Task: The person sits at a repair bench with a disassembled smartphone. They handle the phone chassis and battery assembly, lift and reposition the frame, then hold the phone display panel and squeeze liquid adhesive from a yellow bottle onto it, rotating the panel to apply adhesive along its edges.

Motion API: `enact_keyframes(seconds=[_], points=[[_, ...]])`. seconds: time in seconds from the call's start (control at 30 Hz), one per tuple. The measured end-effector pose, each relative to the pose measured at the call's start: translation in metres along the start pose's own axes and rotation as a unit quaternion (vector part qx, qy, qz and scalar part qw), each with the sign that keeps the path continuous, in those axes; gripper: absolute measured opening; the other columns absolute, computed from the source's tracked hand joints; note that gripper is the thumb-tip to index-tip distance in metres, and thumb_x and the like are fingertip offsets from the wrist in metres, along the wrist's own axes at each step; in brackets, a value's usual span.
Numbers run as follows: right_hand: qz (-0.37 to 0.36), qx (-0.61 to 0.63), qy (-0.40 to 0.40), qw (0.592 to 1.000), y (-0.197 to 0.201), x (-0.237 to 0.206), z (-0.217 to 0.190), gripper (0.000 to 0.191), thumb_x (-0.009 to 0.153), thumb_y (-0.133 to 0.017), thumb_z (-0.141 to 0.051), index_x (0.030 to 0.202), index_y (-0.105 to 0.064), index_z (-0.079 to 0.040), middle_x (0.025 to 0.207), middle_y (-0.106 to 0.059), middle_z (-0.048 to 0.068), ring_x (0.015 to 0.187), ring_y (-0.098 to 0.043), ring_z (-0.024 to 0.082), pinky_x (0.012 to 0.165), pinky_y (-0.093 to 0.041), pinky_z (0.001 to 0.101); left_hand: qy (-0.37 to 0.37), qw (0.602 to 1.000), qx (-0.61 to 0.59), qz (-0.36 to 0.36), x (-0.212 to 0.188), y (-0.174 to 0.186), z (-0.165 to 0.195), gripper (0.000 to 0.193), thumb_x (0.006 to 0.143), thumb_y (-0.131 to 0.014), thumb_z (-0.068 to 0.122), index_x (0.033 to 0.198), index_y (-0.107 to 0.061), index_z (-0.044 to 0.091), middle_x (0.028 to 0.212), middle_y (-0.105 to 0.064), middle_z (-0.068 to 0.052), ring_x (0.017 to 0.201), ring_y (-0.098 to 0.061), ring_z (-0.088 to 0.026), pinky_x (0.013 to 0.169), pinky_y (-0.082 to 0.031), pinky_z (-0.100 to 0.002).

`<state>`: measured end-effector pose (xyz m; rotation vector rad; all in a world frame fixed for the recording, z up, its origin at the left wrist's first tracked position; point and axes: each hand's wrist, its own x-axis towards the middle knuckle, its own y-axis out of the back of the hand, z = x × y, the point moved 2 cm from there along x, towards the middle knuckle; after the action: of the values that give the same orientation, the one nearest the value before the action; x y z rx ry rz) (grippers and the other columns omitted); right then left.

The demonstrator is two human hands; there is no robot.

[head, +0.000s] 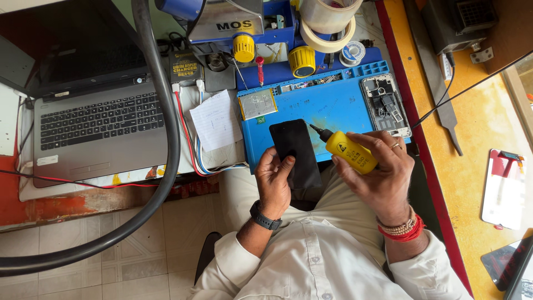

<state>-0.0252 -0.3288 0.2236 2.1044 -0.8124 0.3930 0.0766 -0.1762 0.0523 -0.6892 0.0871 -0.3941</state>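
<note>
Yellow bottle over the blue mat.
Left hand (276,179) grips a black phone (296,151); right hand (377,169) clamps the yellow bottle (348,151), black-labelled, at the blue mat (333,105)'s near edge.

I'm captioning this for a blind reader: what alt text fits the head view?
Seen from above, a left hand holds a black phone screen while the right hand aims a yellow needle-tip bottle at its top edge. Behind lie a blue work mat and an open laptop.

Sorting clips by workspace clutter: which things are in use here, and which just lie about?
In use: black phone screen in left hand; yellow nozzle bottle in right hand; blue mat.
Lying about: laptop, tape rolls, opened phone, paper note.
</note>
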Motion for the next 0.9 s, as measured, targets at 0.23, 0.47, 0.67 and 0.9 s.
enact_keyframes(seconds=[0.23, 0.47, 0.67, 0.9], points=[[0.008, -0.056, 0.005, 0.998, -0.009, -0.001, -0.006, 0.043, 0.076, -0.092, -0.017, 0.114, -0.073, -0.008, 0.1, -0.072, 0.009, 0.083, -0.063, 0.025, 0.079, -0.05, 0.0362, 0.042, 0.998, -0.047, 0.032, 0.002, -0.003, -0.006, 0.023, 0.098, -0.073, 0.006, 0.119, -0.064, 0.004, 0.107, -0.076, -0.007, 0.096, -0.067, -0.011, 0.084, -0.053, -0.025], [0.009, -0.06, 0.013, 0.998, -0.013, -0.002, -0.009, 0.043, 0.078, -0.091, -0.017, 0.115, -0.073, -0.009, 0.101, -0.071, 0.009, 0.084, -0.063, 0.025, 0.078, -0.05, 0.0368, 0.063, 0.995, -0.062, 0.04, 0.004, -0.002, -0.005, 0.023, 0.097, -0.072, 0.006, 0.118, -0.064, 0.006, 0.108, -0.076, -0.008, 0.097, -0.07, -0.012, 0.081, -0.056, -0.025], [0.009, -0.083, 0.022, 0.996, -0.017, -0.004, -0.012, 0.043, 0.076, -0.092, -0.019, 0.114, -0.073, -0.011, 0.096, -0.07, 0.008, 0.079, -0.062, 0.024, 0.075, -0.048, 0.0383, 0.068, 0.993, -0.079, 0.049, 0.006, -0.002, -0.004, 0.021, 0.099, -0.071, 0.005, 0.119, -0.064, 0.005, 0.106, -0.075, -0.009, 0.093, -0.07, -0.013, 0.076, -0.055, -0.025], [0.007, -0.104, 0.032, 0.994, -0.019, -0.01, -0.013, 0.043, 0.076, -0.092, -0.02, 0.114, -0.073, -0.011, 0.097, -0.069, 0.007, 0.079, -0.06, 0.026, 0.074, -0.046, 0.038, 0.068, 0.992, -0.088, 0.062, 0.008, -0.005, 0.001, 0.018, 0.098, -0.069, 0.004, 0.115, -0.063, 0.004, 0.107, -0.075, -0.011, 0.099, -0.07, -0.015, 0.09, -0.055, -0.029]])
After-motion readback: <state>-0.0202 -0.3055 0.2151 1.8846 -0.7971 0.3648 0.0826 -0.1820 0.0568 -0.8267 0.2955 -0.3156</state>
